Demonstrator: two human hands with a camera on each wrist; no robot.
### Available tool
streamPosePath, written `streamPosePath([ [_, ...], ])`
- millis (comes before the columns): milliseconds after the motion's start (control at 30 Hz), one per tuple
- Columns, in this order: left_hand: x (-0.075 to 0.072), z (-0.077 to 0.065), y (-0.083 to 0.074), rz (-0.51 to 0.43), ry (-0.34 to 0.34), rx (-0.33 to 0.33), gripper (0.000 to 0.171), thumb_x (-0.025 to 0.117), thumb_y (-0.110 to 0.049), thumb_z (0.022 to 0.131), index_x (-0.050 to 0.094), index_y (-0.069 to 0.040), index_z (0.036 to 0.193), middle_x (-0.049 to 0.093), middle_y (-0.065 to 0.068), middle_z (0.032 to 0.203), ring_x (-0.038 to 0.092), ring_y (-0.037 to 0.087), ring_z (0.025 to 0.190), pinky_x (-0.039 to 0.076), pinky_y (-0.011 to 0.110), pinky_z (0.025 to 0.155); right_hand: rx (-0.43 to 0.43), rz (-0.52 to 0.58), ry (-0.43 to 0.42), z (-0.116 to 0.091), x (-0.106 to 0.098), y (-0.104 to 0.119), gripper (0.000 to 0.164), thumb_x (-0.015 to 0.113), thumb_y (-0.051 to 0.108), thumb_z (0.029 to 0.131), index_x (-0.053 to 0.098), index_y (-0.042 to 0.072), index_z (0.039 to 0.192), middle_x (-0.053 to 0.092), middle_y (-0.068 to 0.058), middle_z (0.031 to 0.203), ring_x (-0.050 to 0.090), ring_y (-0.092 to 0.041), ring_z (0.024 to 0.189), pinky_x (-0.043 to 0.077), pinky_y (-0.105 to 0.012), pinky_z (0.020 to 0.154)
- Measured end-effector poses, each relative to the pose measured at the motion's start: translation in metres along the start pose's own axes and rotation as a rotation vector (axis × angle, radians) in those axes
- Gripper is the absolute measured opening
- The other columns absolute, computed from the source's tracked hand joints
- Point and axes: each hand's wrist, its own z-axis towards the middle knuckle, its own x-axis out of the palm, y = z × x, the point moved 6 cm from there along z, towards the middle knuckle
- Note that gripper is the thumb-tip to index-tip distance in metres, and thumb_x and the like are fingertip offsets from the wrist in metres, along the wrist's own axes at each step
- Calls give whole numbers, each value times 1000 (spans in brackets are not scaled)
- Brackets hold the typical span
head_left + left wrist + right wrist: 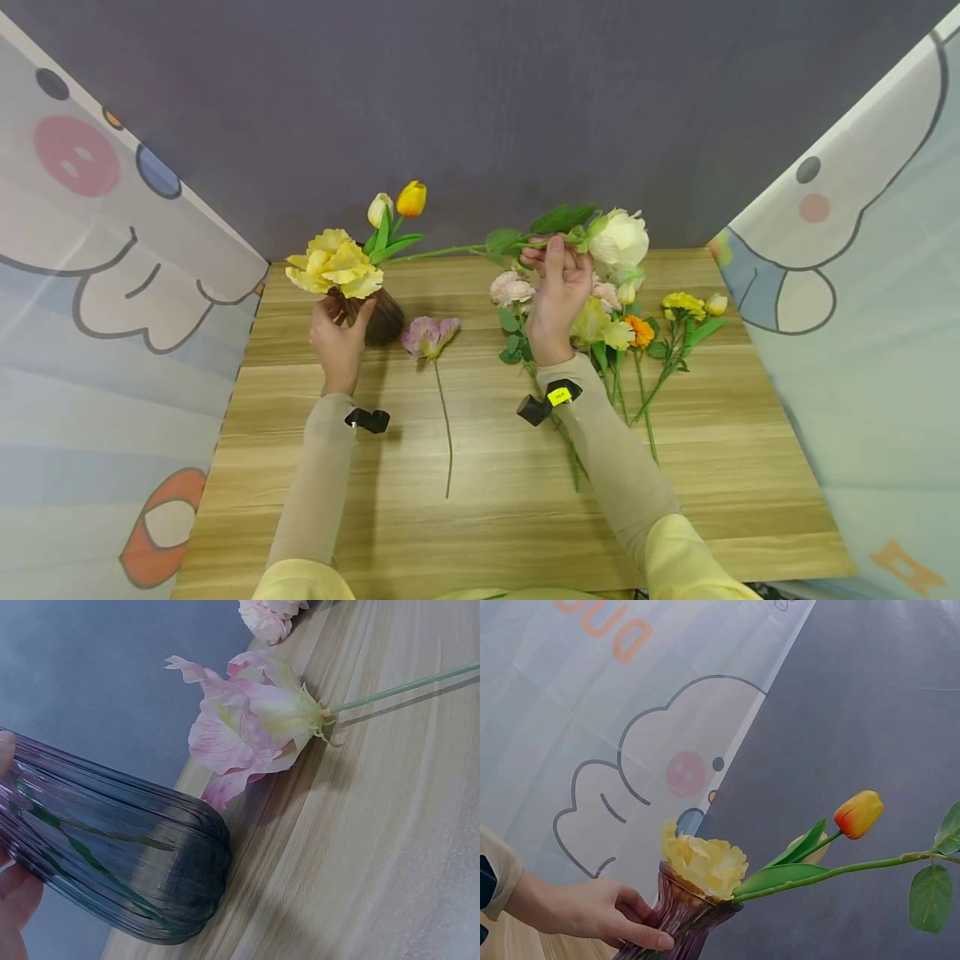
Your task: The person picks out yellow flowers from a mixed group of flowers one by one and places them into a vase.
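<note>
My left hand [337, 342] grips the neck of a ribbed, see-through purplish glass vase [385, 321]. Out of its mouth rise a yellow ruffled flower [335, 265], an orange-yellow tulip [412, 199] and a pale tulip [379, 210]. Green stems show through the glass in the left wrist view. My right hand [558, 304] pinches a long-stemmed white flower [618, 242] just below its head. This stem [840, 870] lies nearly level, its far end at the vase mouth. A pink-purple flower [247, 727] lies beside the vase.
Under my right arm lie several loose flowers: pale pink blooms [512, 288], an orange flower [640, 332] and a yellow cluster [683, 305]. A dark grey wall [480, 125] stands behind the wooden table [510, 533], with cartoon-printed curtains on both sides.
</note>
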Motion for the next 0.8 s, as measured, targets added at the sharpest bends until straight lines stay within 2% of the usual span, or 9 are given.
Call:
streamPosePath([
  [533, -1, 1, 2, 9, 5, 3, 70, 86, -46, 84, 61, 5, 125, 66, 25, 119, 66, 37, 110, 56, 47, 95, -8, -19, 33, -2, 9, 2, 15, 43, -5, 106, 56, 3, 104, 74, -7, 87, 72, -17, 73, 60, -32, 73],
  [667, 0, 1, 1, 8, 6, 1, 70, 86, -45, 84, 61, 6, 125, 66, 25, 119, 65, 37, 109, 56, 47, 95, -32, -82, 90, -6, 15, 1, 15, 47, -3, 105, 60, 4, 107, 74, -5, 90, 72, -18, 75, 60, -35, 75],
  [800, 0, 1, 0, 7, 4, 7, 70, 86, -45, 84, 61, 6, 124, 65, 25, 118, 65, 37, 109, 56, 47, 95, -59, -137, 185, -8, 29, -1, 11, 53, 1, 104, 62, 5, 107, 75, -4, 92, 73, -17, 77, 60, -35, 78],
])
